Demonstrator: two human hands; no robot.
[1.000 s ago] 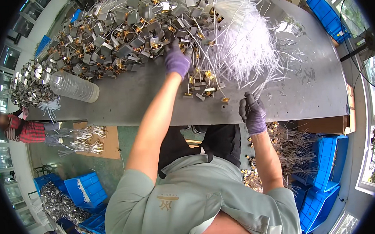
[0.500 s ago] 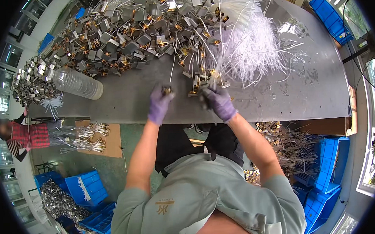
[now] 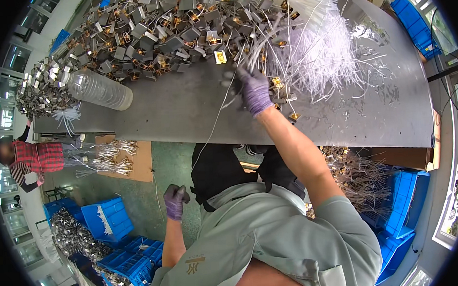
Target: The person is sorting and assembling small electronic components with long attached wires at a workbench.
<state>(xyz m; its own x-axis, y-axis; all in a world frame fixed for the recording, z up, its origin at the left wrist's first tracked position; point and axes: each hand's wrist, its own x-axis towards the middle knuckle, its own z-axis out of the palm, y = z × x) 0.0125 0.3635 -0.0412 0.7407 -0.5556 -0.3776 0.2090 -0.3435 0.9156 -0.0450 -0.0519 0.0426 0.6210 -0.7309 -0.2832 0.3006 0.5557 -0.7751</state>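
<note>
My right hand [image 3: 256, 90], in a purple and grey glove, reaches over the table among white wires. Its fingers are blurred but look closed around a smeared bundle of white wires [image 3: 261, 44]. Small metal parts with yellow coils [image 3: 276, 82] lie just right of that hand, on wires. One long thin wire [image 3: 218, 115] runs from near it down over the table edge toward my lap. My left hand [image 3: 176, 201], gloved the same way, is off the table beside my left thigh. Its fingers are curled together, and whatever they may hold cannot be made out.
A large heap of grey metal parts with coils [image 3: 146, 44] covers the back of the table [image 3: 175, 109]. White wires [image 3: 317, 55] fan out at right, and a clear plastic bottle [image 3: 101, 90] lies at left. Blue crates [image 3: 109, 222] stand below. A person [image 3: 38, 157] is at far left.
My left hand has dropped from the table edge down beside my thigh. The right hand has moved forward, toward the heap. The long wire now hangs over the table edge.
</note>
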